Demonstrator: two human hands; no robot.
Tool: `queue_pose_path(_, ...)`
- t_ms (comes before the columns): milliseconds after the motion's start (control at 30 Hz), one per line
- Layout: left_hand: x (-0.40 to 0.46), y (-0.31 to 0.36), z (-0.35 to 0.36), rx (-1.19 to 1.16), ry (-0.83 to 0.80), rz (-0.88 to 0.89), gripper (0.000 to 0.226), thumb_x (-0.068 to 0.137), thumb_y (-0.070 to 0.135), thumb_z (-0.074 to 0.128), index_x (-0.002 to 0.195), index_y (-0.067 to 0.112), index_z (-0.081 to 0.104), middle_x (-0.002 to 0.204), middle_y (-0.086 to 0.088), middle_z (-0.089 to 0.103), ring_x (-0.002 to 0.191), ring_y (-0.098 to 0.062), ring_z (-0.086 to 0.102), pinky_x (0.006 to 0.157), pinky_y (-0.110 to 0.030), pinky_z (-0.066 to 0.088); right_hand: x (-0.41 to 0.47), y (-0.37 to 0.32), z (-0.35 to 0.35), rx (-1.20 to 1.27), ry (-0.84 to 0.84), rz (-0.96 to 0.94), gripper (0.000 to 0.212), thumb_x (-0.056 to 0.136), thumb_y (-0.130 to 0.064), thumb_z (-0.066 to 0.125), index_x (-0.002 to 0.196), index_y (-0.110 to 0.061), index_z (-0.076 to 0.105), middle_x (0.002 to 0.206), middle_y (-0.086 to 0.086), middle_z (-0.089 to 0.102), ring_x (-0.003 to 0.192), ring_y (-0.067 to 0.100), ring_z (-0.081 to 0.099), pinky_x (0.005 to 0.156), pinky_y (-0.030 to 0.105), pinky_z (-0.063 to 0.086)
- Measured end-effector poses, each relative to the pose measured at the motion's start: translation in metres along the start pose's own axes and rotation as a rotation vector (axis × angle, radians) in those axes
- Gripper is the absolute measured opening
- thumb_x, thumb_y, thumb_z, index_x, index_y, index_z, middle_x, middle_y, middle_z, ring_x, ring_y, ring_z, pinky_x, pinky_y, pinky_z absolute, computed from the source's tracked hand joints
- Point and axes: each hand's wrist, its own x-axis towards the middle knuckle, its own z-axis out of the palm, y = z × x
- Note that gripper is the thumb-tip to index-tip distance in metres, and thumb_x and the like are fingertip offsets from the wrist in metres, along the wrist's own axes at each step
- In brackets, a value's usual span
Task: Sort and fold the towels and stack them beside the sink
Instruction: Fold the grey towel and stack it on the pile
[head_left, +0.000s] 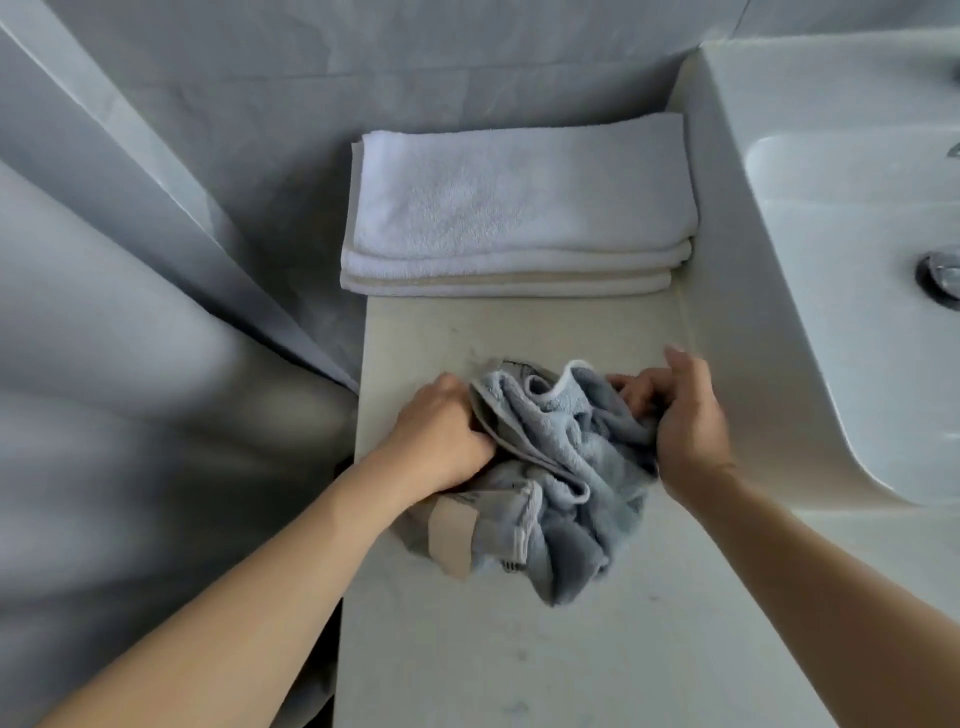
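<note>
1. We stand at a pale counter (519, 649), with the white sink (841, 234) along its right side.
2. A stack of folded white towels (519, 208) lies at the counter's far end, just beside the sink.
3. A crumpled blue-grey towel (566, 467) sits near us; its tan label (451, 535) shows no writing we can read.
4. Our left hand (441, 436) grips the towel's left edge.
5. Our right hand (680, 415) bunches its right side, fingers curled in.
</note>
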Motion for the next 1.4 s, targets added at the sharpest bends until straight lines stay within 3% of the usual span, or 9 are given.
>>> queue_pose_path(100,-0.016,-0.005,-0.001,-0.291,-0.036,0.154,0.009,0.086,0.032,0.056,0.094,0.03,0.057,0.094,0.004,0.07,0.093,-0.019,0.065,0.089,-0.046,0.053,0.001,-0.024,0.008,-0.185,-0.139,0.047,0.048,0.072,-0.063,0.046,0.065,-0.021,0.068,0.073,0.01,0.062,0.067,0.022,0.055,0.064,0.034,0.041)
queue_pose_path(233,-0.024,-0.008,-0.019,-0.276,0.155,0.219,0.018,0.09,0.021,0.063,0.087,0.033,0.051,0.075,0.008,0.063,0.074,-0.019,0.062,0.074,-0.047,0.051,-0.001,-0.05,0.02,-0.551,-0.494,0.171,0.073,0.067,-0.061,0.067,0.133,-0.035,0.052,0.129,-0.005,0.056,0.117,0.019,0.055,0.104,0.043,0.043)
queue_pose_path(433,-0.024,0.0,-0.053,-0.29,0.367,0.291,0.023,0.093,0.031,0.063,0.081,0.028,0.044,0.065,0.011,0.051,0.059,-0.011,0.045,0.058,-0.033,0.037,-0.013,-0.079,0.024,-0.949,-0.803,0.253,0.021,0.047,-0.011,0.051,0.064,-0.017,0.063,0.072,0.009,0.059,0.073,0.023,0.053,0.074,0.042,0.045)
queue_pose_path(567,-0.033,-0.002,-0.055,-0.382,0.315,0.265,0.02,0.095,0.03,0.063,0.085,0.024,0.047,0.062,0.013,0.053,0.054,-0.005,0.042,0.052,-0.022,0.032,-0.02,-0.09,0.023,-0.748,-0.898,0.333,0.033,0.062,-0.032,0.064,0.087,-0.01,0.07,0.091,0.007,0.072,0.085,0.026,0.064,0.092,0.041,0.049)
queue_pose_path(667,-0.037,0.004,-0.051,-0.515,0.24,0.257,0.019,0.091,0.025,0.068,0.089,0.017,0.051,0.074,0.009,0.055,0.065,-0.007,0.048,0.061,-0.023,0.038,-0.019,-0.078,0.039,-0.53,-0.652,0.174,0.023,0.085,-0.026,0.07,0.097,-0.007,0.07,0.096,0.013,0.075,0.09,0.032,0.071,0.088,0.043,0.056)
queue_pose_path(800,-0.039,-0.018,-0.035,0.125,-0.048,0.136,0.037,0.08,0.043,0.071,0.107,0.024,0.055,0.126,0.005,0.05,0.115,-0.017,0.048,0.096,-0.037,0.045,-0.008,-0.06,0.042,-0.467,-0.031,-0.023,0.02,0.096,-0.023,0.057,0.086,-0.01,0.068,0.092,0.013,0.072,0.084,0.027,0.068,0.082,0.042,0.057)
queue_pose_path(900,-0.047,-0.022,-0.018,0.331,-0.055,0.168,0.039,0.086,0.034,0.061,0.123,0.022,0.055,0.143,0.008,0.037,0.126,-0.022,0.038,0.105,-0.04,0.038,-0.015,-0.065,0.029,-0.959,-0.34,0.172,0.034,0.098,-0.038,0.053,0.094,-0.007,0.069,0.093,0.013,0.071,0.087,0.027,0.067,0.079,0.04,0.055)
queue_pose_path(1033,-0.052,-0.006,-0.017,-0.33,-0.343,0.066,0.032,0.085,0.01,0.059,0.116,0.009,0.065,0.116,-0.016,0.069,0.103,-0.027,0.067,0.095,-0.046,0.053,-0.026,-0.062,0.021,-1.02,-0.688,0.603,0.021,0.095,-0.018,0.06,0.09,0.001,0.068,0.082,0.014,0.074,0.072,0.026,0.072,0.066,0.035,0.058)
queue_pose_path(1400,-0.046,-0.028,-0.049,-0.61,-0.008,-0.138,0.008,0.081,0.01,0.068,0.088,0.014,0.069,0.082,-0.004,0.075,0.076,-0.021,0.071,0.069,-0.033,0.055,0.003,-0.065,0.019,-0.369,0.15,-0.073,0.029,0.102,-0.033,0.044,0.086,-0.013,0.056,0.074,0.005,0.056,0.062,0.017,0.05,0.054,0.028,0.043)
